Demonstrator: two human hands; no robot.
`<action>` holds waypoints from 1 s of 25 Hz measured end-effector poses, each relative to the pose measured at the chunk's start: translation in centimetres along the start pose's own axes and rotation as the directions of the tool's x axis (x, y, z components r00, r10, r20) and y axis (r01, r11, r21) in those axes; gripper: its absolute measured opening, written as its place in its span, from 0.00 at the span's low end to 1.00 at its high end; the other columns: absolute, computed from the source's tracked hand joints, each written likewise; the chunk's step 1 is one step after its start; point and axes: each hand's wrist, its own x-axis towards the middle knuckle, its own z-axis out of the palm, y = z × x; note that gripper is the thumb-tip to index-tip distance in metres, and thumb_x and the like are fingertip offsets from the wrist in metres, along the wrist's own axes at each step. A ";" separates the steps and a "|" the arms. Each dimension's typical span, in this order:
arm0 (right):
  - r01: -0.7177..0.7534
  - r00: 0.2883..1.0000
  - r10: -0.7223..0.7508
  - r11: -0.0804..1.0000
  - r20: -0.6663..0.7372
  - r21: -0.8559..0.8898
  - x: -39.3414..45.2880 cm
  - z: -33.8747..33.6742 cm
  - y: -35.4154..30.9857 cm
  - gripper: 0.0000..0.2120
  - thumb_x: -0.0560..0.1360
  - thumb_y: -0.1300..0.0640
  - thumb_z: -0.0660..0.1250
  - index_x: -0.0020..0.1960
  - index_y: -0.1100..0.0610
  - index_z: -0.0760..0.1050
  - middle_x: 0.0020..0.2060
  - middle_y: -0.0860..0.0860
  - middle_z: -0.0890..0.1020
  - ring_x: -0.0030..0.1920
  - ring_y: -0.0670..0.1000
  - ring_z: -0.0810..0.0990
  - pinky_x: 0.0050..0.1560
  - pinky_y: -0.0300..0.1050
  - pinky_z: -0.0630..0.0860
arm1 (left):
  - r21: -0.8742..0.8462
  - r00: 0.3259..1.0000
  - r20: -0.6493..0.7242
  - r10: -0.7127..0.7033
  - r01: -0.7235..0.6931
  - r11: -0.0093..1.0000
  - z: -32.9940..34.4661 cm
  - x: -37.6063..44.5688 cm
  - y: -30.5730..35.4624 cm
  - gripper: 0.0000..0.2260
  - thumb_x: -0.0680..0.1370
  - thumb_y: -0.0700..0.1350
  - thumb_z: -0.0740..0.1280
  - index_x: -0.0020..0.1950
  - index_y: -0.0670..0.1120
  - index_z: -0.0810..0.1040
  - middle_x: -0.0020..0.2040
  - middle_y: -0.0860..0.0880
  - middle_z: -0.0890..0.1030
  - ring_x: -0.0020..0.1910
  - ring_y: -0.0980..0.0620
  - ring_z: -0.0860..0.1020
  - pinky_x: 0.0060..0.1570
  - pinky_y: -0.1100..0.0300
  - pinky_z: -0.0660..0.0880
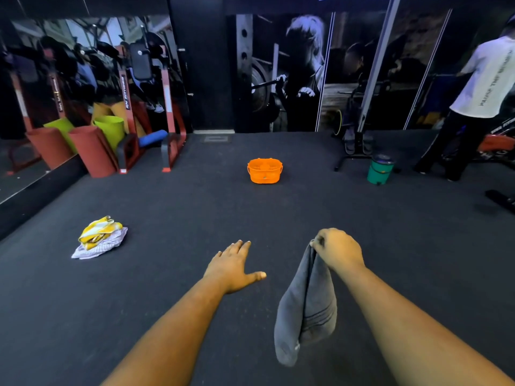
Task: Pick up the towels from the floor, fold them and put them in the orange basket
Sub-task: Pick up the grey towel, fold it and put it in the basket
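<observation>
Grey, soft and light, the limp terry towel [305, 305] dangles over the near floor from the right hand [338, 249] pinching its top edge, best taken at the corners by the released left hand [232, 267].

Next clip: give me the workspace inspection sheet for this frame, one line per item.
Surface: dark gym floor.
Job's things: grey towel hanging from right hand; yellow towel atop a white towel on floor, left; orange basket ahead, apart.
Clutter: green bin; rolled mats.
Grippers: left hand open, empty; right hand grips towel.
Cables: nothing seen.
Surroundings: mirror, wall mural, a person at right.
</observation>
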 end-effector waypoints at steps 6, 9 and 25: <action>0.062 0.998 -0.063 0.997 0.009 0.046 17.7 2.6 -1.3 0.10 0.80 0.44 0.65 0.41 0.46 0.76 0.43 0.44 0.79 0.39 0.48 0.78 0.39 0.50 0.80 | 0.010 0.999 -0.021 -0.042 0.043 0.999 -3.5 16.7 -2.4 0.47 0.75 0.75 0.59 0.84 0.52 0.43 0.84 0.49 0.48 0.82 0.49 0.49 0.80 0.46 0.53; 0.105 0.994 -0.108 0.992 0.036 0.065 25.9 2.5 -2.2 0.10 0.80 0.44 0.65 0.41 0.45 0.76 0.44 0.44 0.80 0.42 0.49 0.79 0.40 0.49 0.80 | 0.021 0.997 -0.036 -0.061 0.062 0.998 -5.8 23.8 -2.8 0.47 0.75 0.75 0.58 0.84 0.52 0.43 0.84 0.49 0.47 0.83 0.49 0.49 0.80 0.47 0.52; 0.073 0.996 -0.072 0.997 0.051 -0.034 68.1 7.8 -8.3 0.09 0.81 0.44 0.63 0.45 0.45 0.77 0.46 0.44 0.79 0.43 0.48 0.79 0.42 0.50 0.81 | -0.018 0.999 -0.020 -0.049 0.048 0.999 -16.7 64.4 -16.4 0.47 0.74 0.75 0.60 0.84 0.52 0.44 0.84 0.49 0.48 0.82 0.49 0.49 0.80 0.46 0.52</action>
